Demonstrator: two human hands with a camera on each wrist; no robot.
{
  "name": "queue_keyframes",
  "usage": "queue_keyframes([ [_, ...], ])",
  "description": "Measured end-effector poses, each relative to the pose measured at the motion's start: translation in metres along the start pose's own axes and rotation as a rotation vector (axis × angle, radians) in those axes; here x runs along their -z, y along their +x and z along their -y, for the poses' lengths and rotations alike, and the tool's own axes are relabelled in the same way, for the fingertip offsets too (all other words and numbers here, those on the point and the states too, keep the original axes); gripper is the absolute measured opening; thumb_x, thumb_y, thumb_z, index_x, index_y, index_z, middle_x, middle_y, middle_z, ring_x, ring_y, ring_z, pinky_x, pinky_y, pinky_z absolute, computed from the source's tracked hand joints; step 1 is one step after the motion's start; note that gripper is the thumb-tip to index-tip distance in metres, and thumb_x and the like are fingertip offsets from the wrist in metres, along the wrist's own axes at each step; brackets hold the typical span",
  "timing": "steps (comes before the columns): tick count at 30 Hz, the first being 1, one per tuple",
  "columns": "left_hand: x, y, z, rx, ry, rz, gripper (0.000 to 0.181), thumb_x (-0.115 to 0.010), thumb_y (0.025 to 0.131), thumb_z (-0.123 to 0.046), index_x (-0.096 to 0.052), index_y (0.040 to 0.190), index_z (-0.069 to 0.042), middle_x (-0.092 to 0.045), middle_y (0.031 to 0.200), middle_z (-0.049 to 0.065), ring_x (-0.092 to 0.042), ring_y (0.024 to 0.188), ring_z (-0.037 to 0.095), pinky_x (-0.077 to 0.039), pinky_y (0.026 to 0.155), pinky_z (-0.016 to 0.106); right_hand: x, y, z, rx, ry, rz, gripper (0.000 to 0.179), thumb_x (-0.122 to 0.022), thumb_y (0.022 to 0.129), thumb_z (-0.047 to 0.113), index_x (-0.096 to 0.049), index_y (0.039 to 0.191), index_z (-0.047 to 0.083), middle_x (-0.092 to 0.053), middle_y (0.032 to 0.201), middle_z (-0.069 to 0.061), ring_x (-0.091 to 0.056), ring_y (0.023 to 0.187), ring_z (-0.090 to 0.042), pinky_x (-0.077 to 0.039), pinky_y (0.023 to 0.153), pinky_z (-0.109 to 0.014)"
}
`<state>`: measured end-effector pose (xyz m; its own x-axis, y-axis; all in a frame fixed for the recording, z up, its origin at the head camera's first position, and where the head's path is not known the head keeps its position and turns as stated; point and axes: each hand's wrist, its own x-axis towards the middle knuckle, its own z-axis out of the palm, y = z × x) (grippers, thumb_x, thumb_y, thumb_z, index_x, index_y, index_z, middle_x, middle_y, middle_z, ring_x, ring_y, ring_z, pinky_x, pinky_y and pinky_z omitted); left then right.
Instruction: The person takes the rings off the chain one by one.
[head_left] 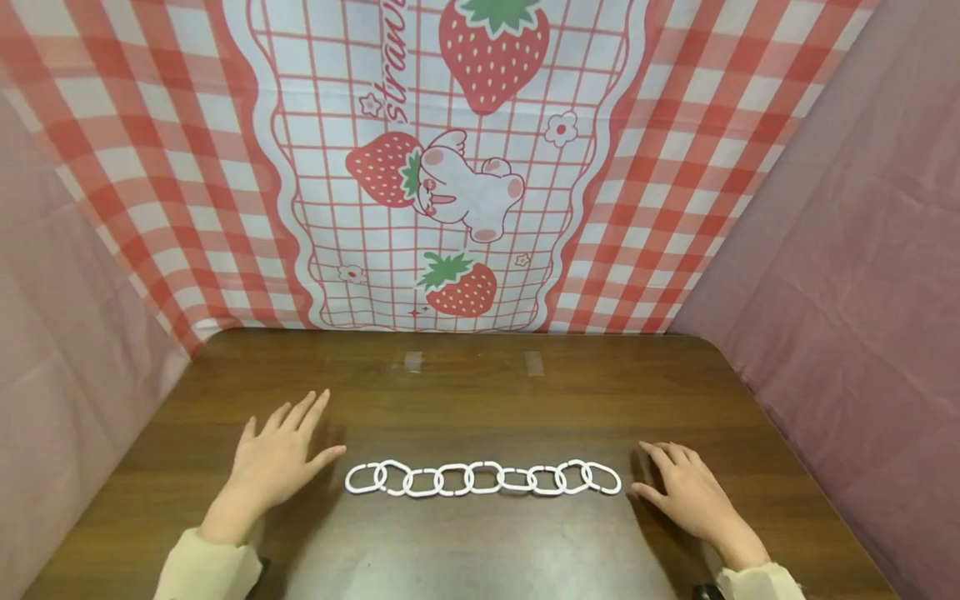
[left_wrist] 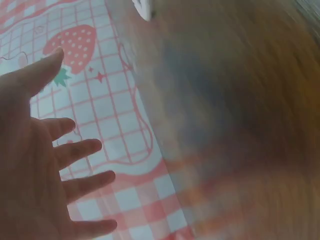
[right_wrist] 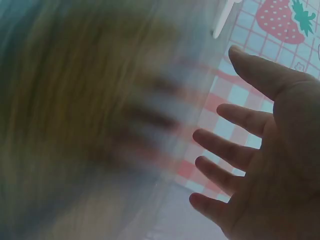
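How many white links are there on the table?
9 white links, joined in one row on the table, between left hand and right hand. None looks hidden.

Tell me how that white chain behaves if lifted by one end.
The white chain will probably hang floppy: its links merely interlock. It looks light, being thin and open. Gaps in some links suggest a pull could unhook them.

a curtained-off booth, though what kind of building holds it cannot be told: a strawberry-and-gingham cloth (head_left: 442,167) hangs behind the wood-grain desk (head_left: 487,408), plain pink drapes (head_left: 847,292) close in both sides, and clear tape pieces (head_left: 534,363) stick near the desk's far edge.
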<state>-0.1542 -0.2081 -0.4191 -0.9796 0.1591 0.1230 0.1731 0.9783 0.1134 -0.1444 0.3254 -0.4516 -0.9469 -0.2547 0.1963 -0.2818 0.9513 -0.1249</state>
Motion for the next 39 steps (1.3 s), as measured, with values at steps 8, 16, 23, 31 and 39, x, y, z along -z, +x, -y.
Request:
queue_keyframes([
  [8,-0.002,0.014,-0.024,-0.068,-0.087,-0.055,0.081,-0.059,0.089,-0.055,-0.031,0.151,-0.010,-0.046,0.147,0.017,-0.049,0.129,0.041,-0.037,0.104,0.066,-0.003,0.007,0.012,0.039,0.030,-0.057,0.057,-0.079,0.076,0.033,-0.062,0.121,0.003,-0.064,0.109,-0.015,-0.057,0.105,-0.039,-0.047,0.091,-0.054],
  [16,-0.013,0.026,-0.044,-0.121,-0.181,-0.071,0.087,-0.062,0.087,-0.055,-0.027,0.152,-0.009,-0.049,0.145,0.018,-0.050,0.129,0.039,-0.041,0.105,0.059,-0.004,0.008,0.021,0.024,0.071,-0.030,0.055,-0.080,0.076,0.034,-0.063,0.119,0.004,-0.066,0.111,-0.013,-0.058,0.105,-0.036,-0.050,0.089,-0.054],
  [23,-0.016,0.029,-0.054,-0.148,-0.240,-0.078,0.085,-0.066,0.085,-0.054,-0.034,0.150,-0.010,-0.050,0.144,0.016,-0.052,0.127,0.038,-0.045,0.099,0.057,-0.006,0.008,0.024,0.002,0.090,0.012,0.054,-0.080,0.076,0.034,-0.064,0.117,0.004,-0.066,0.110,-0.010,-0.060,0.104,-0.034,-0.052,0.086,-0.053],
  [31,-0.015,0.033,-0.063,-0.157,-0.299,-0.052,0.083,-0.067,0.084,-0.055,-0.037,0.149,-0.012,-0.049,0.146,0.014,-0.052,0.128,0.037,-0.047,0.098,0.056,-0.005,0.010,0.026,-0.001,0.107,0.044,0.053,-0.081,0.074,0.035,-0.065,0.115,0.004,-0.065,0.106,-0.008,-0.062,0.101,-0.030,-0.054,0.080,-0.050],
  [39,-0.016,0.039,-0.075,-0.161,-0.327,0.023,0.082,-0.066,0.086,-0.054,-0.035,0.150,-0.012,-0.049,0.145,0.015,-0.050,0.129,0.038,-0.046,0.100,0.058,-0.002,0.013,0.030,-0.010,0.115,0.090,0.050,-0.082,0.073,0.030,-0.066,0.113,0.004,-0.064,0.104,-0.006,-0.062,0.098,-0.028,-0.055,0.077,-0.047],
])
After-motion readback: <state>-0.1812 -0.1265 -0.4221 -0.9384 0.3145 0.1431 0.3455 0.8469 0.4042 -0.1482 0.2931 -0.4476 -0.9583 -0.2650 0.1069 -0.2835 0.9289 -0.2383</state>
